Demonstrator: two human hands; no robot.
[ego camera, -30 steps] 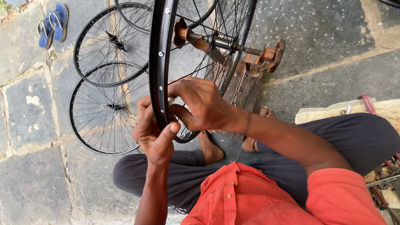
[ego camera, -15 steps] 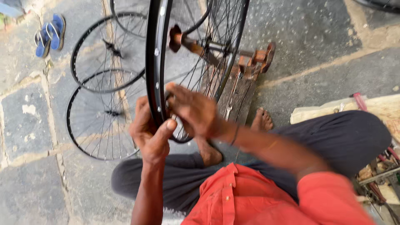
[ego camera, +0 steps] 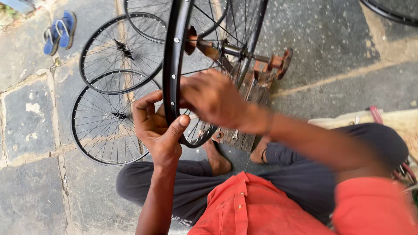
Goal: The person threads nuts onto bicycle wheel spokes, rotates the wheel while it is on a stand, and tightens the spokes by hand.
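A black bicycle wheel rim (ego camera: 173,56) with thin spokes stands upright in a rusty truing stand (ego camera: 244,74) in front of me. My left hand (ego camera: 156,126) grips the rim's lower part from the left, thumb pressed against its outer face. My right hand (ego camera: 215,98) reaches in among the spokes just right of the rim; it is blurred, and whether it holds a small tool or a spoke nipple cannot be told. I sit cross-legged on the stone floor in dark trousers and a red shirt, bare feet under the wheel.
Two finished spoked wheels (ego camera: 109,117) lie flat on the stone paving to the left, with part of a third behind them. A pair of blue sandals (ego camera: 58,32) sits at the far left. Another black rim (ego camera: 387,8) shows at the top right. Cloth and tools lie at the right edge.
The view has shifted slightly. My right hand moved a little up and right along the spokes and blurs with motion. My left hand keeps its grip on the rim.
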